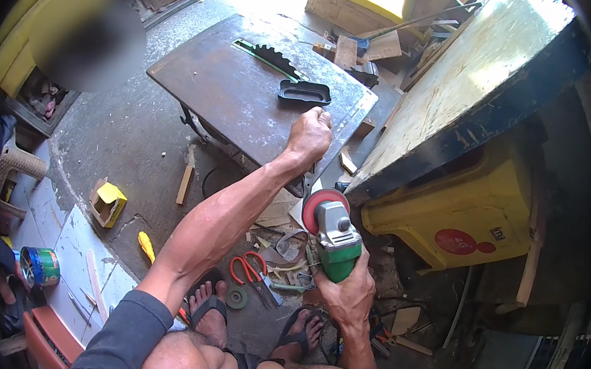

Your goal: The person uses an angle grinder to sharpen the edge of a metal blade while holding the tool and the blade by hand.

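— Green-bodied angle grinder (336, 242), where is it now?

— Low in the middle of the frame, in my right hand (350, 294), which is wrapped tight around its body, the red disc guard (320, 208) pointing up toward the table (233, 93).

— And your left hand (309, 134)?

— Clenched into a fist at the near edge of the table, just above the grinder. Whether it grips something there, I cannot tell.

— How far along are you?

— I judge barely started: the disc touches nothing I can make out. On the table the saw blade (272, 58) stands in its slot and a black tray (305, 91) lies beside it. On the floor below lie red-handled snips (250, 269) and a spare disc (236, 297) by my sandalled feet.
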